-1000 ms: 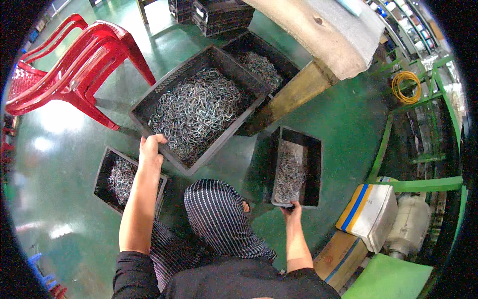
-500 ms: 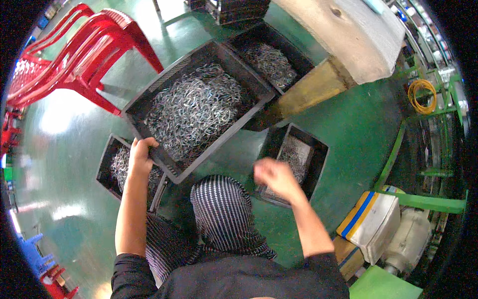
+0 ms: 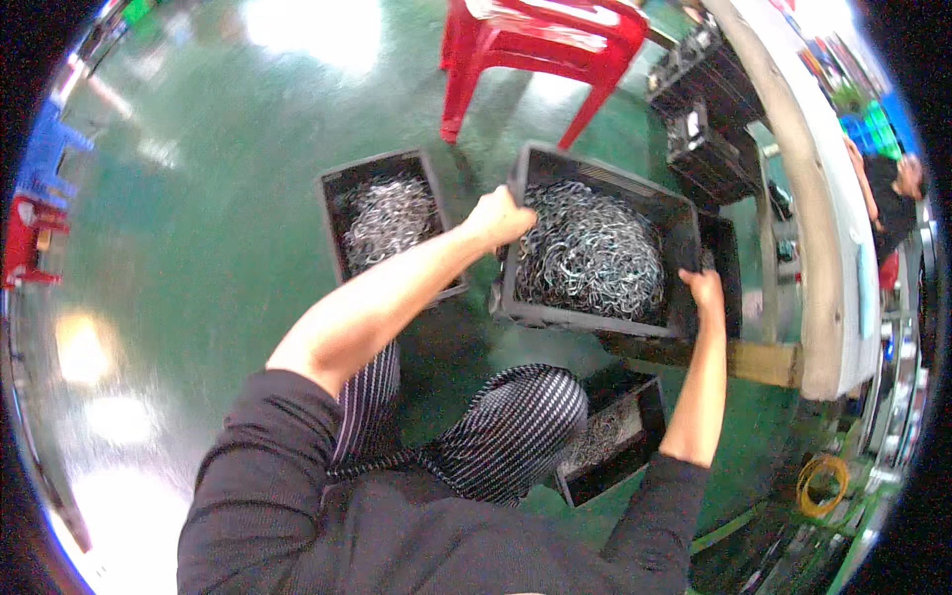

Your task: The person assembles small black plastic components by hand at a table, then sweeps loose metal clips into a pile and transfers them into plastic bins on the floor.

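A large black plastic crate [image 3: 540,315] heaped with shiny metal hooks sits in front of me, slightly tilted. My left hand [image 3: 499,215] grips its left rim near the far corner. At the right end, my right hand [image 3: 703,288] holds the rim. A smaller black crate [image 3: 335,208] of the same metal parts lies on the green floor to the left. Another small black crate [image 3: 650,412] with metal parts lies below the large one, partly hidden by my striped head cloth.
Red plastic chairs [image 3: 535,45] stand at the top. Black crates [image 3: 709,109] are stacked at the upper right beside a long curved bench [image 3: 808,218]. A person [image 3: 888,193] stands past it. A wooden block [image 3: 764,362] lies under the big crate. A yellow coil [image 3: 823,481] lies lower right.
My right hand left the small crate and took hold of the large crate's right rim. My left hand kept its grip. My view has swung round, so the chairs now sit at the top.
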The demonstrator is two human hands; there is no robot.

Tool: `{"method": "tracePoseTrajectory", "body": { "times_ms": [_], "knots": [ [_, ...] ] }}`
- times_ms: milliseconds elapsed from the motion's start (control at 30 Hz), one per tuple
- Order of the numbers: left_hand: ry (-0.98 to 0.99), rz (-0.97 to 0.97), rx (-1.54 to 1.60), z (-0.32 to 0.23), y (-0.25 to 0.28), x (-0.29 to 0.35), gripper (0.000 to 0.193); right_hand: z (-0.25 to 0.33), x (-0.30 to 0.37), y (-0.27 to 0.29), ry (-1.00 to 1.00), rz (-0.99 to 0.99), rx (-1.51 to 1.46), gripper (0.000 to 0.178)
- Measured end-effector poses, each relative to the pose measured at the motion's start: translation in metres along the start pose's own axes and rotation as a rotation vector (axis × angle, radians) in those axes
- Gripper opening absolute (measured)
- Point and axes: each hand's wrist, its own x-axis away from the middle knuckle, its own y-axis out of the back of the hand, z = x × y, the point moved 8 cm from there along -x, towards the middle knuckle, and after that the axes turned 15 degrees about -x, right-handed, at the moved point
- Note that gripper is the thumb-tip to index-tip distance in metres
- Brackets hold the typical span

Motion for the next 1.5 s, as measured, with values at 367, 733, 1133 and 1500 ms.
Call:
{"method": "tracePoseTrajectory", "body": {
  "times_ms": [367,733,1133,1500],
  "knots": [
    [-0.206,-0.426,-0.362,0.134,0.212,-0.028,0.051,0.248,0.160,-0.103,-0.080,0.288,-0.504,0.052],
    [0.405,-0.749,-0.372,0.485,0.286,0.173,0.048,0.382,0.238,-0.399,0.179,0.947,-0.537,0.058],
    [0.569,-0.607,-0.308,0.693,0.231,0.226,0.054,0.322,0.316,-0.606,-0.214,1.041,-0.274,0.047],
    [0.500,-0.697,-0.658,0.655,0.245,0.195,0.052,0.404,0.179,-0.424,0.634,0.294,-0.443,0.024]
  ]
}}
